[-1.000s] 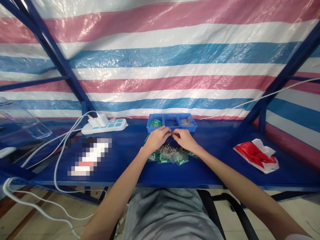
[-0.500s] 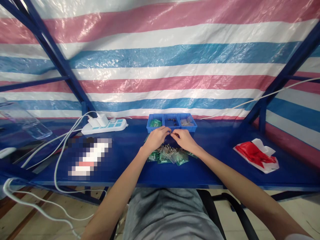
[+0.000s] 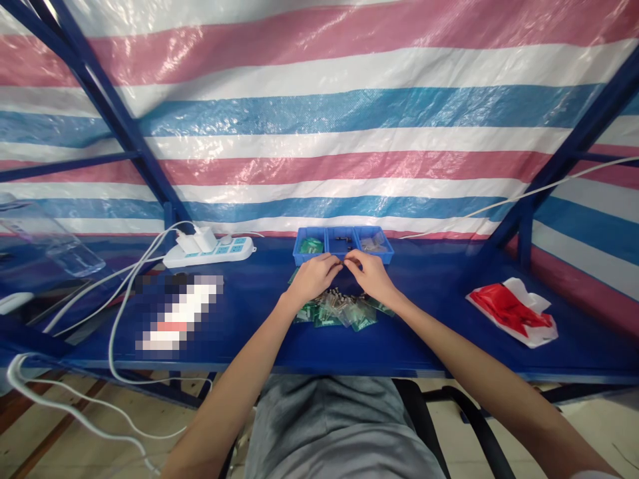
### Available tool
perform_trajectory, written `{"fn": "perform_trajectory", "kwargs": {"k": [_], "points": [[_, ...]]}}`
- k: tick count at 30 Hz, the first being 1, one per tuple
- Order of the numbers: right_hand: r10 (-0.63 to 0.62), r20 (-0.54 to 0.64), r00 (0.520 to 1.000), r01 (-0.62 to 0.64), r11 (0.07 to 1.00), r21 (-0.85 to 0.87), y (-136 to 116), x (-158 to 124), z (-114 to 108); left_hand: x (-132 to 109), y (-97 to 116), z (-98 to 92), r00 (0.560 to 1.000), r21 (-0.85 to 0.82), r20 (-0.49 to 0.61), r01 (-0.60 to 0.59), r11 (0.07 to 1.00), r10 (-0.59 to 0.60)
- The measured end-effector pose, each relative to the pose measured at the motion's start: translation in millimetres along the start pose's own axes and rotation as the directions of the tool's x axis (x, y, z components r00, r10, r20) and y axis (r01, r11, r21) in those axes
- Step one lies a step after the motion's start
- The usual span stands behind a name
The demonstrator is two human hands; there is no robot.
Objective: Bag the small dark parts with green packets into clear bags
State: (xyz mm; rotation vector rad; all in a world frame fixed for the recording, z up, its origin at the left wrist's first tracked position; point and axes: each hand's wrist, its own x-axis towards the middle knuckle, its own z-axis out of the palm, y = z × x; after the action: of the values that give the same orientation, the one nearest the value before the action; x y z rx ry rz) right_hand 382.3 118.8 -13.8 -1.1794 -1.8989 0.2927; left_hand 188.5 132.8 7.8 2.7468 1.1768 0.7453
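Observation:
My left hand [image 3: 315, 275] and my right hand [image 3: 368, 273] meet fingertip to fingertip above the pile. Both are closed in a pinch; whatever sits between the fingers is too small and too covered to name. Right behind them stand three joined blue bins [image 3: 299, 257]. The left bin holds green pieces [image 3: 312, 246], the middle one a few small dark parts [image 3: 343, 239], the right one clear plastic bags [image 3: 373, 242]. Under my wrists lies a heap of small metal parts [image 3: 341, 299] with clear and green packets [image 3: 363, 315], partly hidden by my hands.
On the blue table [image 3: 424, 332], a white power strip [image 3: 234, 250] with plugs and cables stands back left. A blurred-out item [image 3: 182, 316] lies before it. A clear bottle [image 3: 82, 258] is far left. To the right rests a red and white packet [image 3: 514, 311].
My right fingers have shifted slightly and straightened against the left fingertips. Both hands stay over the same spot, and the bins and heap look the same.

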Motion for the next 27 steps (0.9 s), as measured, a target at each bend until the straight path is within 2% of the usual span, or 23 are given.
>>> {"fn": "perform_trajectory", "kwargs": {"k": [7, 22, 27], "points": [[-0.057, 0.002, 0.998, 0.057, 0.998, 0.016, 4.2, 0.3, 2.9, 0.2, -1.4, 1.5, 1.000, 0.003, 0.009, 0.001, 1.000, -0.001], [0.005, 0.086, 0.996, 0.001, 0.997, -0.073, -4.7, -3.5, 1.6, -1.3, 0.2, 0.2, 0.999, 0.027, 0.033, -0.034, 0.999, 0.034], [0.026, 0.067, 0.997, -0.021, 0.998, -0.066, -6.7, -2.9, 0.0, -2.0, 3.1, -2.7, 1.000, -0.042, -0.021, -0.019, 0.999, 0.018]]}}
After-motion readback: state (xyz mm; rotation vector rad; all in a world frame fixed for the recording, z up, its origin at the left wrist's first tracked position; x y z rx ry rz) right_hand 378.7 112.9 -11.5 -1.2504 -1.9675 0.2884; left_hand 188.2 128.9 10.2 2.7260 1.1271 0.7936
